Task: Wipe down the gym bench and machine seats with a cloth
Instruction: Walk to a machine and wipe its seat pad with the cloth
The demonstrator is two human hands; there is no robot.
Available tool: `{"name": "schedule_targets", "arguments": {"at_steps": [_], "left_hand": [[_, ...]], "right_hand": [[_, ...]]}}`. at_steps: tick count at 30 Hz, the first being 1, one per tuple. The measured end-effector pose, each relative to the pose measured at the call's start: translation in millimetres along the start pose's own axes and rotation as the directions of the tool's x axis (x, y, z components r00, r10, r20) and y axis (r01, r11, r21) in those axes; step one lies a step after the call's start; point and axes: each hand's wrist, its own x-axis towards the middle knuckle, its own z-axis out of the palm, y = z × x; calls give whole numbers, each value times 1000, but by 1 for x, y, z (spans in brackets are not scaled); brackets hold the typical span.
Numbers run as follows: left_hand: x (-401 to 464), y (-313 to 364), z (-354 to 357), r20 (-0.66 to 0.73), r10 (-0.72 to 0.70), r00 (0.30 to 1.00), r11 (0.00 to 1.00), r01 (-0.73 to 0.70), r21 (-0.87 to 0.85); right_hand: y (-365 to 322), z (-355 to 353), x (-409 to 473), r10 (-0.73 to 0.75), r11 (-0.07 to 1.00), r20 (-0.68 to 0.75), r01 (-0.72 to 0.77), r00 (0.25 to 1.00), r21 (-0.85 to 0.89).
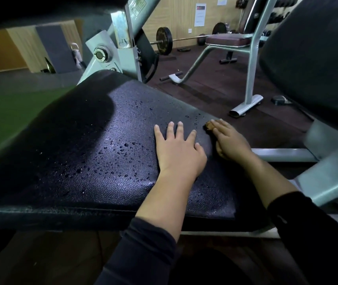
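L hand [179, 150] lies flat, fingers spread, on wet black seat pad [102, 140]; R hand [228, 140] presses brown cloth [209, 126] at pad's edge, fingers straight.

No text can be read. A white paper notice [200, 14] with a dark header and a second sheet [222, 0] hang on the wooden wall; a label [137, 6] on the machine frame is blurred.
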Motion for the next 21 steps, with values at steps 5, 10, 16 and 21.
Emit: {"name": "schedule_targets", "arguments": {"at_steps": [5, 10, 16, 21], "left_hand": [[-1, -1, 0, 3, 4, 1000, 1000, -4, -10], [0, 0, 0, 11, -5, 1000, 1000, 5, 3], [1, 1, 0, 9, -10, 1000, 1000, 10, 5], [0, 1, 1, -5, -24, 1000, 1000, 24, 2]], "right_hand": [[16, -13, -35, 151, 988, -63, -149, 987, 26], [-12, 3, -61, -7, 1000, -90, 8, 996, 5], [-23, 3, -5, -19, 998, -37, 21, 999, 62], [19, -9, -10, 147, 984, -152, -128, 977, 127]]}}
